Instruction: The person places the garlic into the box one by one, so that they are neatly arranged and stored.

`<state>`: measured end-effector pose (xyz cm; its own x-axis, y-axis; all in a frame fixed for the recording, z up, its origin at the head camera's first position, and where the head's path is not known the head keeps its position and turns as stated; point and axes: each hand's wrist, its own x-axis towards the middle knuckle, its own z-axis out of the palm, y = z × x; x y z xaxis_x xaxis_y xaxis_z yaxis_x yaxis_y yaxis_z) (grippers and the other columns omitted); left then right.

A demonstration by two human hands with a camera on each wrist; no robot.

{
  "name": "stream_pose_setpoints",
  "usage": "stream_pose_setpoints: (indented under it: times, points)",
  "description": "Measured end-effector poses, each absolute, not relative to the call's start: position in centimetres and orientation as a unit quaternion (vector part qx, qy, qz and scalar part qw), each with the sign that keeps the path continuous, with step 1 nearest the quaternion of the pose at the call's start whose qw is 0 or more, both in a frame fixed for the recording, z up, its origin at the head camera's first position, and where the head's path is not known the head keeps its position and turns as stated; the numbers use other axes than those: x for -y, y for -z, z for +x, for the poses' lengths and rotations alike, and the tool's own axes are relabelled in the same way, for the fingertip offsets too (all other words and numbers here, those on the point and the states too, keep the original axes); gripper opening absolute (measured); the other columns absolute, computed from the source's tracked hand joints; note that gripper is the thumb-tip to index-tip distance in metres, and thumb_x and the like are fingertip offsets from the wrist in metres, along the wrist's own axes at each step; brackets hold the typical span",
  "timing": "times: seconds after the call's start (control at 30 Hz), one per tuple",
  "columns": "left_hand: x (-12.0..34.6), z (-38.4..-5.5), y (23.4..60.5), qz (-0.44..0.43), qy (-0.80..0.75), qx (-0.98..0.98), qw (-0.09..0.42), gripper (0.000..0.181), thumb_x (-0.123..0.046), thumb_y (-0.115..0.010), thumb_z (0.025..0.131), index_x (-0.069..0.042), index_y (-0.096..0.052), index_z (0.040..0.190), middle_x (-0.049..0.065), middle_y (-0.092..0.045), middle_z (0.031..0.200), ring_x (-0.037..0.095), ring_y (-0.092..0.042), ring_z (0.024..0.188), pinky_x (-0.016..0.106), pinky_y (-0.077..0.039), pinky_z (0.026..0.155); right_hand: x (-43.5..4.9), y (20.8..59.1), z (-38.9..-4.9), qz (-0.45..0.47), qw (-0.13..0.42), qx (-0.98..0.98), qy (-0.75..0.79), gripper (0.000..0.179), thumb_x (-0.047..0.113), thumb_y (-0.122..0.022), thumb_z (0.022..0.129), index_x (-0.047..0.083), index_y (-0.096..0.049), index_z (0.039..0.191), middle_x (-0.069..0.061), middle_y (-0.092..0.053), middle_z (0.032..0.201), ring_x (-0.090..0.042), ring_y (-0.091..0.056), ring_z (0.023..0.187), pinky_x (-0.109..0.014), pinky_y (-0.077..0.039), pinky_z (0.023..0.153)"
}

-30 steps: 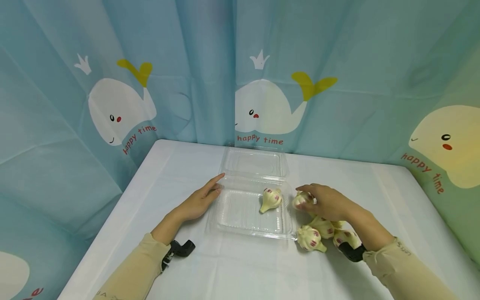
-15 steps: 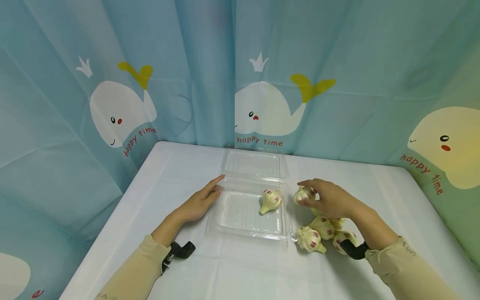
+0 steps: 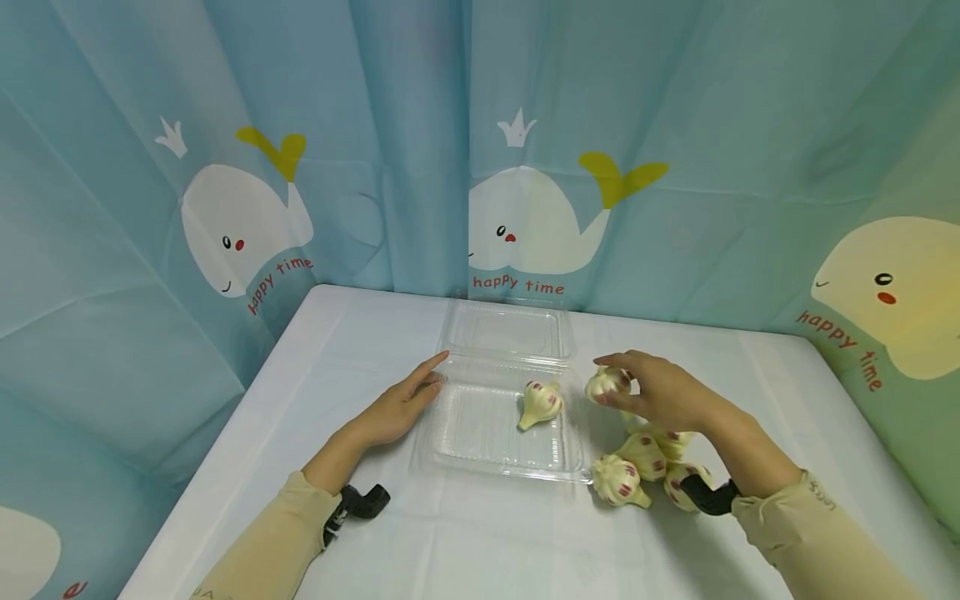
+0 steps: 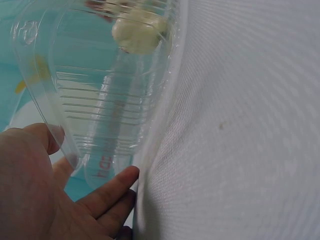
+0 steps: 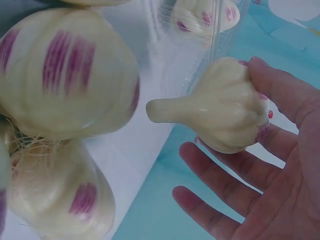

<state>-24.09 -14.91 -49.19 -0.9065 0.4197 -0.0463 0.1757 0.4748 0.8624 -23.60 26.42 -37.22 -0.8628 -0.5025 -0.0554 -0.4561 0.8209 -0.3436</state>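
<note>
In the head view the right hand (image 3: 663,392) pinches a garlic bulb (image 3: 606,383) between thumb and fingers, just beside the right rim of a clear plastic box (image 3: 480,425); the fingers cover part of the bulb. Another bulb (image 3: 542,404) lies inside the box, whose lid (image 3: 510,329) is folded back, its edges faint against the white tablecloth (image 3: 465,542). The remaining bulbs (image 3: 641,454) lie heaped by the box's right front corner, partly behind the right hand and wrist, so their number is unclear. The left hand (image 3: 393,408), fingers extended, rests at the box's left side.

From the left wrist, that hand is cut off at the lower left, its thumb against the plastic; the box runs out of the top, and the bulb inside shows blurred through the wall.

From the right wrist, the held bulb's stem points left, two fingers stand clear of it, and the nearest heaped bulbs are cropped.
</note>
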Motion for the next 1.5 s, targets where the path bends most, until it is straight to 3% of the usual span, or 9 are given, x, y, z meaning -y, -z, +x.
stream_pose_setpoints:
  times: [0.47, 0.97, 1.5]
  points:
    - [15.0, -24.2, 49.2, 0.176, -0.479, -0.85, 0.128, 0.056, -0.047, -0.038, 0.112, -0.046, -0.017, 0.165, 0.013, -0.043, 0.162, 0.036, -0.039, 0.151, 0.06, -0.029, 0.124, -25.8, 36.2, -23.4, -0.254, 0.069, -0.952, 0.158, 0.057, 0.044, -0.069, 0.099, 0.011, -0.059, 0.144, -0.002, -0.066, 0.113, -0.015, -0.059, 0.096, -0.041, -0.051, 0.085]
    - [15.0, -24.2, 49.2, 0.178, -0.479, -0.85, 0.126, 0.056, -0.051, -0.038, 0.112, -0.047, -0.018, 0.164, 0.012, -0.043, 0.162, 0.033, -0.039, 0.152, 0.059, -0.029, 0.124, -24.6, 35.6, -23.0, -0.268, 0.06, -0.948, 0.159, 0.055, 0.042, -0.069, 0.1, 0.012, -0.059, 0.145, 0.0, -0.065, 0.111, -0.015, -0.06, 0.094, -0.037, -0.05, 0.081]
    - [14.9, -24.2, 49.1, 0.172, -0.474, -0.854, 0.126, 0.055, -0.047, -0.038, 0.112, -0.05, -0.018, 0.163, 0.013, -0.044, 0.162, 0.035, -0.039, 0.151, 0.06, -0.029, 0.124, -23.2, 35.3, -22.3, -0.286, 0.043, -0.945, 0.156, 0.055, 0.042, -0.07, 0.099, 0.015, -0.059, 0.146, -0.005, -0.065, 0.135, -0.018, -0.065, 0.108, -0.05, -0.053, 0.097]
